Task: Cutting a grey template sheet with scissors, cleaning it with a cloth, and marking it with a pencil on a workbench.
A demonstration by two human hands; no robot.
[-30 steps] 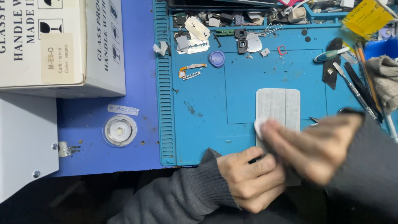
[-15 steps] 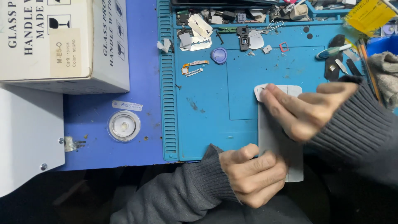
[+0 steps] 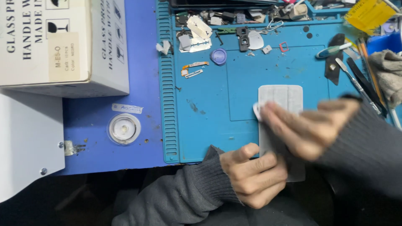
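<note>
A flat grey rectangular panel (image 3: 279, 97), like a phone's back or screen, lies on the blue work mat (image 3: 209, 117), its near end past the mat's front edge. My left hand (image 3: 253, 175) grips the panel's lower left side and steadies it. My right hand (image 3: 307, 127) is motion-blurred over the panel's middle, fingers pressing a small white wipe (image 3: 257, 111) against the panel's left edge. Dark grey sleeves cover both forearms.
Small phone parts, screws and a round blue cap (image 3: 218, 56) litter the mat's far edge. Tweezers and pry tools (image 3: 356, 79) lie at the right beside a grey cloth (image 3: 387, 71). A white cardboard box (image 3: 63, 42) and a round dish (image 3: 124, 128) sit left.
My right hand has slid along the panel, up to its far end and back towards the middle, rubbing with the white wipe. My left hand has kept its hold.
</note>
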